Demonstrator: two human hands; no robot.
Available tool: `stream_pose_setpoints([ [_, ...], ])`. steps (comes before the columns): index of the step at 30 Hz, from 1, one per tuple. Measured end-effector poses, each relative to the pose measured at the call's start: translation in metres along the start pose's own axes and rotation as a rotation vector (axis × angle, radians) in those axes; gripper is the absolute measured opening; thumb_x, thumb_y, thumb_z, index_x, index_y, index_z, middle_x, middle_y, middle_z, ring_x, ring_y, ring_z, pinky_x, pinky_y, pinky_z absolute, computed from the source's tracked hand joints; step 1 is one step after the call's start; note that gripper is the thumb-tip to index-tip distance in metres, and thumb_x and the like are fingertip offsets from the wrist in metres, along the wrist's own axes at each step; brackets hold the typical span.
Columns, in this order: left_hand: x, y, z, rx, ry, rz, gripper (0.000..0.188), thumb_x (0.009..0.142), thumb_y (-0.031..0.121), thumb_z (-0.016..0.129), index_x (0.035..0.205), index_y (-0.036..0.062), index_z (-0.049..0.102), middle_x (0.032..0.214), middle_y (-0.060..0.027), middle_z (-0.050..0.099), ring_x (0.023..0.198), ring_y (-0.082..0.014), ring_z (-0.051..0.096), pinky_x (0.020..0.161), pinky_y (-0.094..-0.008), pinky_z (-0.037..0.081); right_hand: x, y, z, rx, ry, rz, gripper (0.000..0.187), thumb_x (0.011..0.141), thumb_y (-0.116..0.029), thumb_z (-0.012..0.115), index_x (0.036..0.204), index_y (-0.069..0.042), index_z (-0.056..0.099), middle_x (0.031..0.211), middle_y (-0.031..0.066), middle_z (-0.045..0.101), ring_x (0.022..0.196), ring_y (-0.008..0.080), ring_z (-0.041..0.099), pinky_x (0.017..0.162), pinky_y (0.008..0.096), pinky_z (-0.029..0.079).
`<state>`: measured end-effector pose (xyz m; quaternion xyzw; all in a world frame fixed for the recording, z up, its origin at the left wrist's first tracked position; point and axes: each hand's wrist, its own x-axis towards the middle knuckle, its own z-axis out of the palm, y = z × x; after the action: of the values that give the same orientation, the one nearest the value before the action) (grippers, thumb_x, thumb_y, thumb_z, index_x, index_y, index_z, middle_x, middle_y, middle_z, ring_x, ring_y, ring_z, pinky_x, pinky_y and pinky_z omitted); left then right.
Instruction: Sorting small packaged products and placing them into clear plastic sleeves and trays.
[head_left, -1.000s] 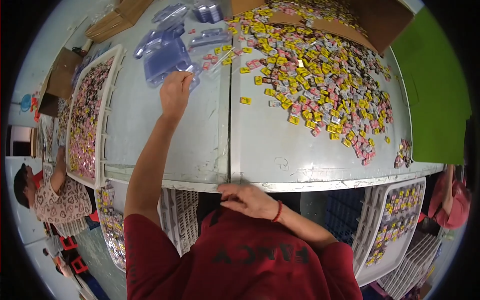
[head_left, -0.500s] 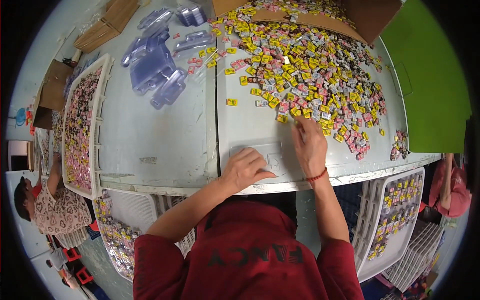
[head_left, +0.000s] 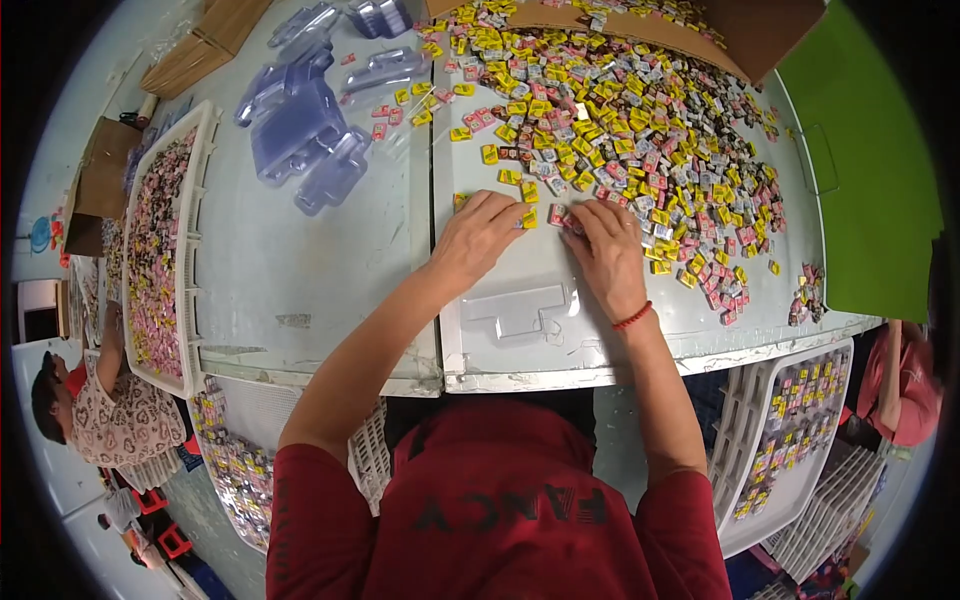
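Observation:
On the near side of the white table, my left hand (head_left: 480, 240) curls its fingertips onto a small yellow block-like piece (head_left: 529, 217). A short way to its right, my right hand (head_left: 610, 258) has its fingers bent and closed around a small pink piece (head_left: 557, 214) at the edge of the pile. Below both hands lies a clear plastic blister tray (head_left: 515, 308), flat on the table. A wide pile (head_left: 640, 130) of small yellow, pink, white and brown pieces spreads beyond my hands. A red bead bracelet circles my right wrist.
Stacked clear blister trays (head_left: 295, 135) lie at the far left. A white crate (head_left: 190, 250) of loose pieces stands beyond them. Cardboard (head_left: 775, 40) borders the pile behind; a green panel (head_left: 865, 190) stands right. Crates of filled packs (head_left: 790, 440) sit below the table edge. Other people are at both sides.
My left hand has moved from the clear blister tray up to the loose pieces. My right hand has shifted slightly left along the pile's edge. The tray now lies uncovered.

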<state>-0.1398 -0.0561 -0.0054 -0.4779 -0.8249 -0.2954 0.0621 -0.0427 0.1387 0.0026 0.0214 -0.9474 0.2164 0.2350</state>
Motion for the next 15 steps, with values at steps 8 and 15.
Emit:
stream_pose_setpoints([
  [8,-0.011,0.007,-0.020,-0.014,0.002,-0.108,0.037,0.077,0.012,0.071,0.112,0.0036,0.058,0.100,-0.0122,0.060,0.093,-0.0308,0.057,0.081,-0.0402,0.048,-0.005,0.006,-0.019,-0.048,-0.012,0.073,0.038,0.077,-0.017,0.074,0.111,-0.006,0.063,0.117,0.0089,0.062,0.112,0.0303,0.052,0.096,0.0433,0.038],
  [15,-0.001,0.018,-0.021,-0.096,0.026,-0.339,0.033,0.079,0.019,0.071,0.107,0.0036,0.061,0.079,-0.0142,0.062,0.072,-0.0348,0.059,0.067,-0.0411,0.048,0.008,-0.001,-0.010,-0.225,-0.079,0.045,0.036,0.076,-0.017,0.073,0.109,-0.006,0.064,0.109,0.0093,0.063,0.105,0.0288,0.054,0.095,0.0469,0.036],
])
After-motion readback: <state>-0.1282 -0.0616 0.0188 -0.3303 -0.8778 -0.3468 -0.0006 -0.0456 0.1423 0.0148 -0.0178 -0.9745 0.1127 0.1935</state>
